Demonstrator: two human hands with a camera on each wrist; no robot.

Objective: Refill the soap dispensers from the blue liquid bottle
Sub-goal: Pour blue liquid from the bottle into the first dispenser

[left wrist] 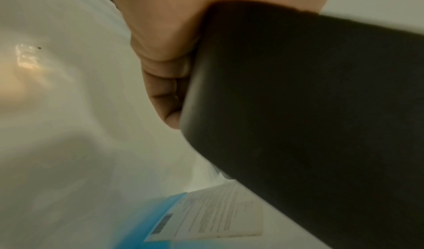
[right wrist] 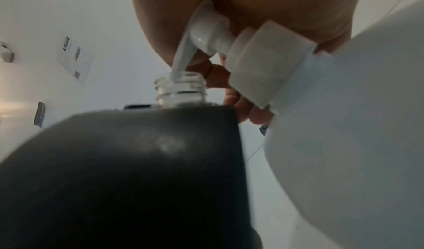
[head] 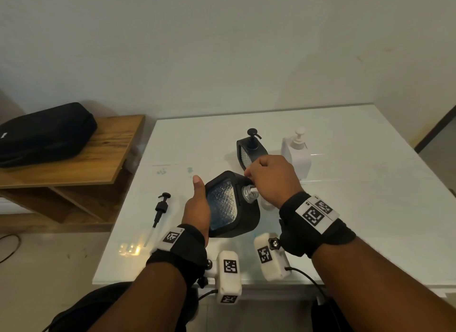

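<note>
Your head view is dim and soft, with a greenish cast and bowed edges. Warm glare sits on the white tabletop (head: pixel 128 249) at lower left. Both wrist views are blurred up close; the black dispenser (right wrist: pixel 128 180) reads as dark, featureless mass.

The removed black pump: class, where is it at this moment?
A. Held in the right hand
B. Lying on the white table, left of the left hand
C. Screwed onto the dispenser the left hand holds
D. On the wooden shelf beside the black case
B: the black pump lies flat on the white table, left of the left hand, whose tilted dispenser has an open neck.
</note>
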